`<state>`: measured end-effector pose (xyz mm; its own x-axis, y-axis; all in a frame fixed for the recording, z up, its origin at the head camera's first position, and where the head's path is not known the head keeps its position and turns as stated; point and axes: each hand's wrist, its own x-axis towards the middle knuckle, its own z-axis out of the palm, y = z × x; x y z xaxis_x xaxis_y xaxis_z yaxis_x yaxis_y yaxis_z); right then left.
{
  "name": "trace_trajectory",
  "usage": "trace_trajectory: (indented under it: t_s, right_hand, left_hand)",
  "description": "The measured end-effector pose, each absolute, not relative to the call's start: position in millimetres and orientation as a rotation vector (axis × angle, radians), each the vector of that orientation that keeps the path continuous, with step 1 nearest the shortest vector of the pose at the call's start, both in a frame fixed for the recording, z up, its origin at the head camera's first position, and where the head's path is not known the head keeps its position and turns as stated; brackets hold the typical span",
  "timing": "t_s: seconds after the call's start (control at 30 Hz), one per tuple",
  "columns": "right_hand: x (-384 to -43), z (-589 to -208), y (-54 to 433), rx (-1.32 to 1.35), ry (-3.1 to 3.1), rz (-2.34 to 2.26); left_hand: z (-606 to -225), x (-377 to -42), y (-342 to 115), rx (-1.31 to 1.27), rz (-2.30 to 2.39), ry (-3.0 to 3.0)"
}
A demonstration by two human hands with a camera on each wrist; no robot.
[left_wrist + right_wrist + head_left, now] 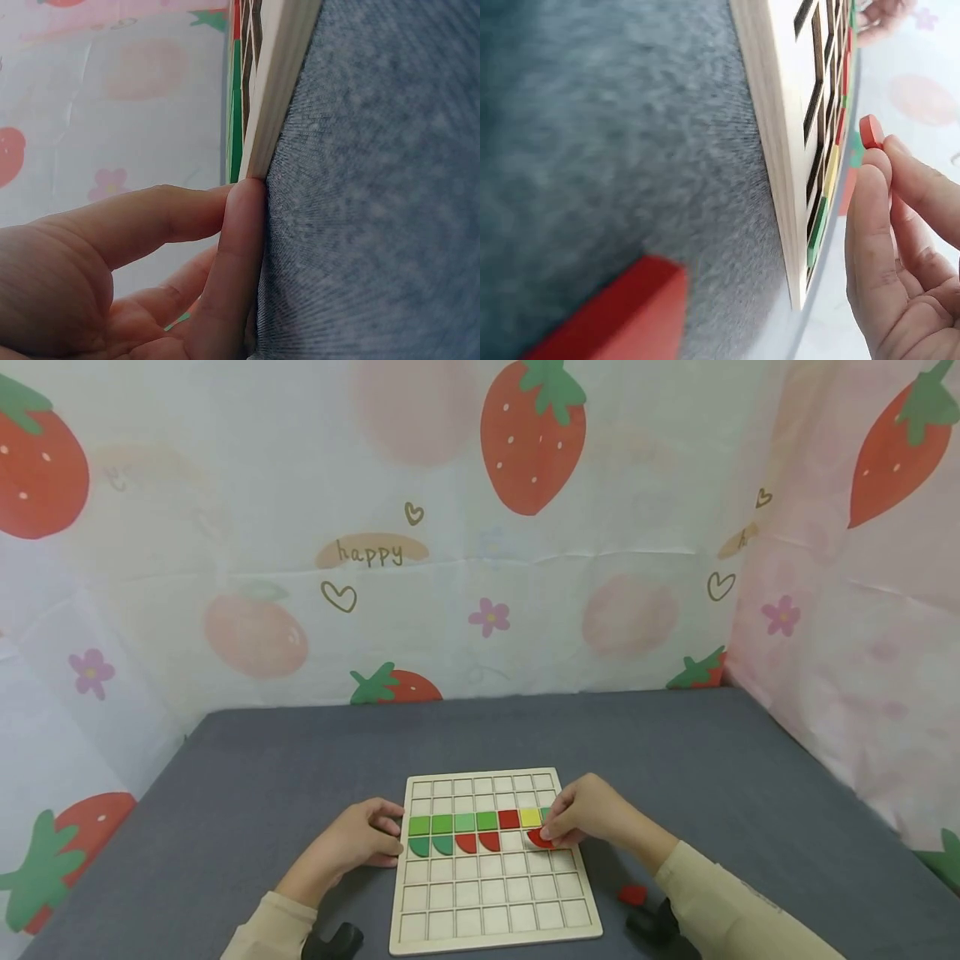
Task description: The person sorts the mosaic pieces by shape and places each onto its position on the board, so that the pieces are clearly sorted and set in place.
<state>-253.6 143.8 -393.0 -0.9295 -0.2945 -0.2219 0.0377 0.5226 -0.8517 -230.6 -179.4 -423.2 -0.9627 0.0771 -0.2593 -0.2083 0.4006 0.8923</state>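
Note:
A pale wooden grid board (491, 920) lies on the dark cloth between the hands. One row holds green, red and yellow squares; below it are green quarter-round pieces (431, 846) and red quarter-round pieces (477, 842). At the board's left edge the fingertips of my left hand (352, 842) touch its side, fairly straight. My right hand (591, 814) pinches a red quarter-round piece (869, 132) between thumb and fingers, over the right part of that lower row. The right wrist view shows this piece raised off the board's surface.
A loose red piece (632, 894) lies on the cloth right of the board, close under the right forearm. Dark straps (333, 943) sit by the wrists. The grey table (300, 752) runs back to a strawberry-printed curtain (480, 635).

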Motion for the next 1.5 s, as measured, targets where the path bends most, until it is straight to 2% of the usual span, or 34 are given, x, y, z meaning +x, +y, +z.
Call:
trace_trajectory:
  t_s: [1.0, 1.5]
  right_hand:
    - [-258.6, -396.2, 100.7, -0.131, 2.545, -1.240]
    - [-256.0, -391.9, 119.0, -0.210, 2.622, -1.229]
  left_hand:
    - [-419.3, -229.2, -178.5, -0.114, 1.601, 2.418]
    - [-420.4, -227.9, -177.8, -0.116, 1.602, 2.408]
